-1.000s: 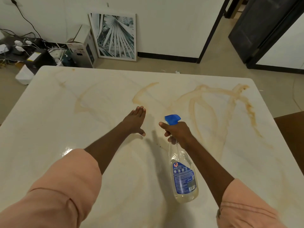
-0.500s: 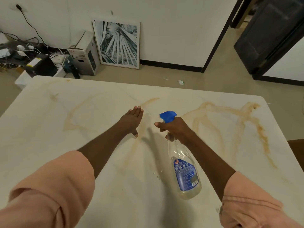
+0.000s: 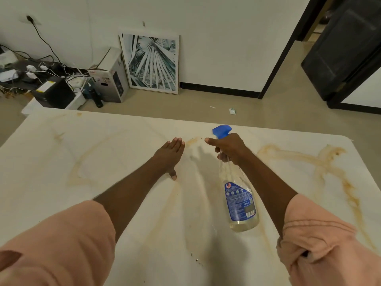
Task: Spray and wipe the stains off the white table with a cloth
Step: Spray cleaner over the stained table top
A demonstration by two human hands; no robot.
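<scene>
My right hand keeps a clenched grip on the spray bottle, nozzle aimed forward-left at the near stain; left hand lies flat, released, on the worktop.

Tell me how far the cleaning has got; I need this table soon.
Barely started. In hand: the right hand grips the clear spray bottle with blue trigger above the white table; the left hand lies flat, empty. Left: brown streaky stains remain on both sides, unwiped. No cloth is in view.
</scene>
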